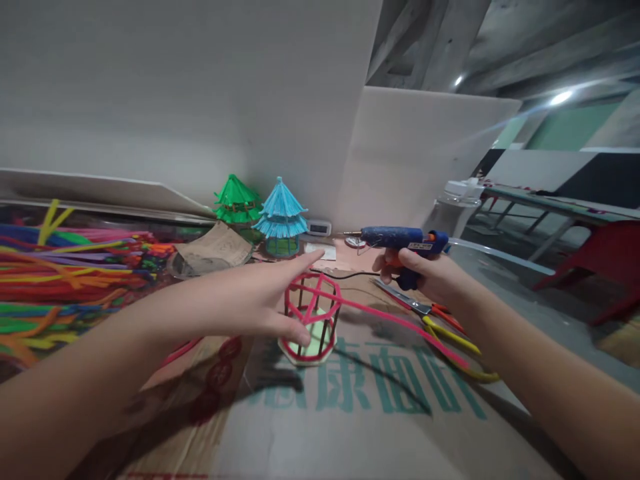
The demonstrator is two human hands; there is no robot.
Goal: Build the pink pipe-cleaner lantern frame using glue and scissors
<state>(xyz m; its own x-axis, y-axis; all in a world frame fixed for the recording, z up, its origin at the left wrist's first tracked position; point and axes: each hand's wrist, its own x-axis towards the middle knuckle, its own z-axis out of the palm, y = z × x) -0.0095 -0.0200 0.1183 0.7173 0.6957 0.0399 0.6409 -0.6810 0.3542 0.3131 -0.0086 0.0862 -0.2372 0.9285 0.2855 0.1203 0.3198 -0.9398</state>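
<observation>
At the frame's (320,340) 2 o'clock, right fingers (414,260) clutch the glue gun (393,235), left fingers (295,268) spread. Gluing, probably; needs steady aim.

Dim, greyish shot overall. Brightest spot is a ceiling lamp (561,97) upper right, blown out, its glare streaking diagonally down over the background; smaller light (459,81) beside it. Wall board (175,87) dull, darker towards the top. My left hand (255,300) and arm cast soft dark shadows on the cardboard (320,457) nearer me. Wide-angle stretch at the edges: my forearms swell, red stool (595,267) leans. Pipe cleaners (75,267) far left smeared. Label on the glue gun (395,235) too soft to read.
</observation>
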